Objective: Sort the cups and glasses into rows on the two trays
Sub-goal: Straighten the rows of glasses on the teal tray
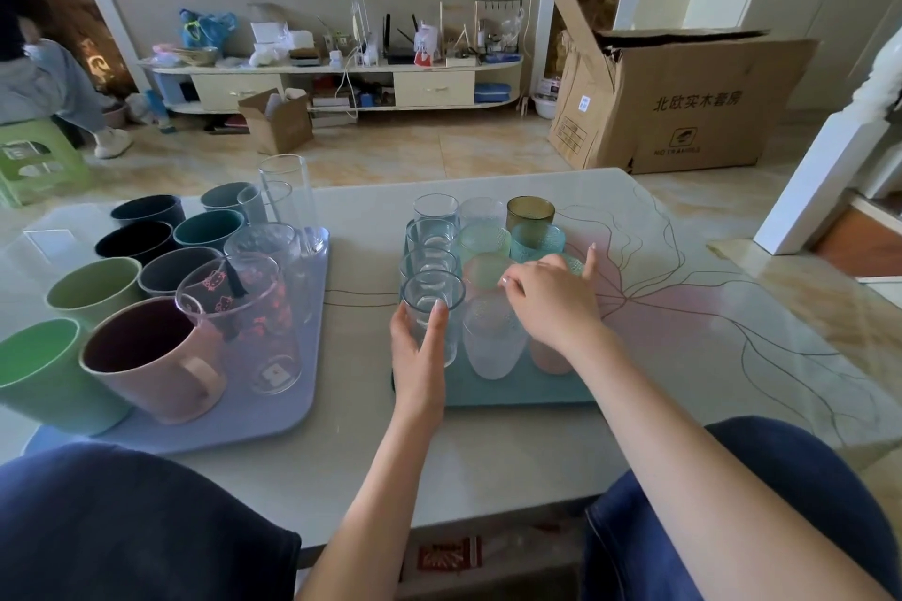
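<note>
**Sorting glasses on the teal tray**

Gripping the nearest clear smooth glass tumbler from its near side, the person's left hand has its fingers curled round the wall, thumb on the left and fingertips just under the rim. This tumbler stands upright at the near end of a row of four clear tumblers along the left edge of the flat teal rectangular tray. The right hand lies over the tray's right-hand row, fingers spread and bent down, the little finger raised; whether it grasps the textured teal glass beneath it cannot be told.

Middle row, near to far: a frosted white textured glass, a pale pink-green glass, a pale green glass and a clear textured glass. Right row, far end: an amber glass, then a turquoise textured glass. A pink glass stands under the right wrist.

On the lavender rounded tray to the left stand opaque cups: a pink mug with a handle, two green cups, dark and teal cups, a clear printed cartoon glass and a tall clear cylinder.

Both trays rest well apart on a pale glass-topped table.
</note>
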A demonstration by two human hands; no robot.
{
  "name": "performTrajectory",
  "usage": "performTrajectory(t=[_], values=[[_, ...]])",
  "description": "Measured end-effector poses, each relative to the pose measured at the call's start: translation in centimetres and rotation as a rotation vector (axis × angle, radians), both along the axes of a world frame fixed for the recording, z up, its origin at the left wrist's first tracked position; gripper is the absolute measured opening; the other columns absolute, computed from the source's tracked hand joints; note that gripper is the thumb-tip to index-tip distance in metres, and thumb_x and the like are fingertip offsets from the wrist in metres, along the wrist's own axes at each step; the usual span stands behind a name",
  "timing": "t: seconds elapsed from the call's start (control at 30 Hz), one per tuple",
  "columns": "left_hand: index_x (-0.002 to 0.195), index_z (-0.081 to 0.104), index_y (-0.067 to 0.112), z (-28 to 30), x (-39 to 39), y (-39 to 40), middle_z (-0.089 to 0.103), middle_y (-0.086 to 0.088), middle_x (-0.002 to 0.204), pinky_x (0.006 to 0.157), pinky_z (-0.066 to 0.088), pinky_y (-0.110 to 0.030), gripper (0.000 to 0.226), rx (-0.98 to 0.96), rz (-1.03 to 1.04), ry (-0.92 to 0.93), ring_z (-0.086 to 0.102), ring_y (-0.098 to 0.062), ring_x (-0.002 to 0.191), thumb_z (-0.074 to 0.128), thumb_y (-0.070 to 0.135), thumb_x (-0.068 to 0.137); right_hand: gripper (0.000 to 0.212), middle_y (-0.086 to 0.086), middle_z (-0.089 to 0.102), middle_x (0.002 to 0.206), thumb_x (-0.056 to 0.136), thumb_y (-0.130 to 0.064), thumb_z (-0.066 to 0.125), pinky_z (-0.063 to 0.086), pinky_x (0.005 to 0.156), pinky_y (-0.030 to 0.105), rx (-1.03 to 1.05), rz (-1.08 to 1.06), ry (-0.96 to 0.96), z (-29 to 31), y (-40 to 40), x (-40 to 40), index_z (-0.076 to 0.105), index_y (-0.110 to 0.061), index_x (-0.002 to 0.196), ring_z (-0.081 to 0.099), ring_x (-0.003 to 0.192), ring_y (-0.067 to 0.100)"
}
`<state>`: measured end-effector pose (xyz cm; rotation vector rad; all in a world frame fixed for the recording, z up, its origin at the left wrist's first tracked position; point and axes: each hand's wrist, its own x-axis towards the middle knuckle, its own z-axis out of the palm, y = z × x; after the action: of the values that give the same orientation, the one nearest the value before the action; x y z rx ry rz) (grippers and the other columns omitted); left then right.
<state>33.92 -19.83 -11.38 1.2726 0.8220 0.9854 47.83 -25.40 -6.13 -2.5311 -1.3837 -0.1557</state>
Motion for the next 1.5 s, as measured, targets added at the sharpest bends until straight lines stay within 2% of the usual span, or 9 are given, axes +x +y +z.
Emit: performTrajectory(t=[0.17,0.3,0.4,0.57,0.8,0.97,1.1,1.4,1.5], values=[[0.125,0.048,0.016,-0.2,0.0,0.1,0.058,-0.002,0.123,0.079,0.038,-0.013,0.038,-0.013,0.009,0.018,0.053,-0.017,0.117,0.051,0.037,0.094,0.033,-0.011,0.065,0.113,0.099,-0.029,0.032,-0.008,0.11,0.063,0.043,0.023,0.023,-0.2,-0.2,-0.4,0.064,-0.029,0.106,0.048,0.119,0.017],[0.133,0.042,0.015,-0.4,-0.1,0.3,0.054,-0.001,0.131,0.09,0.037,-0.019,0.056,-0.043,-0.02,0.008,0.049,-0.015,0.124,0.055,0.047,0.088,0.033,-0.003,0.061,0.128,0.099,-0.023,0.039,0.005,0.119,0.026,0.536,-0.149,0.243,-0.5,-1.8,-0.4,0.057,-0.023,0.126,0.05,0.124,0.018],[0.131,0.045,0.02,-0.5,-0.2,0.2,0.055,0.001,0.13,0.09,0.04,-0.018,0.074,-0.035,-0.055,0.005,0.051,-0.011,0.121,0.058,0.061,0.07,0.041,0.004,0.05,0.14,0.098,-0.023,0.039,0.029,0.112,0.038,0.745,-0.36,0.53,-0.9,-3.6,-0.1,0.042,-0.018,0.139,0.045,0.129,0.024],[0.097,0.049,0.031,-0.5,-0.1,0.0,0.061,-0.002,0.117,0.073,0.042,-0.009,0.033,-0.026,-0.051,0.016,0.056,-0.009,0.102,0.061,0.051,0.073,0.048,0.001,0.028,0.154,0.1,-0.019,0.034,0.029,0.106,0.033,0.746,-0.421,0.978,-1.8,-4.0,0.1,0.024,-0.02,0.147,0.033,0.138,0.018],[0.089,0.045,0.023,-0.8,-0.3,0.1,0.054,-0.001,0.099,0.062,0.039,-0.005,0.029,-0.003,0.011,0.01,0.049,-0.006,0.081,0.056,0.045,0.074,0.043,0.002,0.036,0.149,0.101,-0.012,0.026,0.028,0.095,0.026,0.736,-0.467,1.019,-2.4,-3.6,-0.5,0.03,-0.02,0.144,0.037,0.134,0.019],[0.106,0.049,0.007,-0.5,-0.1,1.9,0.049,0.004,0.083,0.073,0.039,-0.022,0.04,-0.158,0.011,-0.127,0.046,-0.012,0.085,0.043,0.044,0.092,0.043,0.0,0.039,0.147,0.101,-0.023,0.033,0.028,0.092,0.026,0.794,-0.464,1.062,-1.8,-4.0,-0.2,0.03,-0.019,0.144,0.042,0.123,0.015],[0.136,0.048,0.007,-0.1,0.0,4.4,0.054,-0.015,0.136,0.115,0.028,-0.045,0.082,-0.229,-0.137,-0.15,0.046,-0.028,0.131,0.031,0.064,0.079,0.042,-0.001,0.046,0.14,0.099,-0.029,0.035,0.029,0.087,0.027,0.833,-0.519,1.056,-1.8,-4.3,0.9,0.037,-0.021,0.141,0.04,0.104,0.012],[0.126,0.052,0.0,-0.1,0.6,4.3,0.074,0.007,0.081,0.093,0.04,-0.034,0.064,-0.184,-0.165,-0.156,0.06,-0.016,0.091,0.01,0.042,0.101,0.04,-0.003,0.046,0.111,0.099,-0.032,0.034,0.031,0.087,0.031,0.814,-0.554,1.117,-2.8,-3.6,1.5,0.041,-0.022,0.136,0.041,0.102,0.016],[0.13,0.05,0.001,0.2,0.3,4.2,0.071,-0.005,0.107,0.105,0.034,-0.039,0.07,-0.229,-0.127,-0.152,0.057,-0.027,0.112,0.018,0.053,0.096,0.04,-0.001,0.049,0.123,0.099,-0.031,0.034,0.03,0.088,0.03,0.823,-0.557,1.134,-2.8,-3.8,1.6,0.04,-0.021,0.138,0.041,0.103,0.014]])
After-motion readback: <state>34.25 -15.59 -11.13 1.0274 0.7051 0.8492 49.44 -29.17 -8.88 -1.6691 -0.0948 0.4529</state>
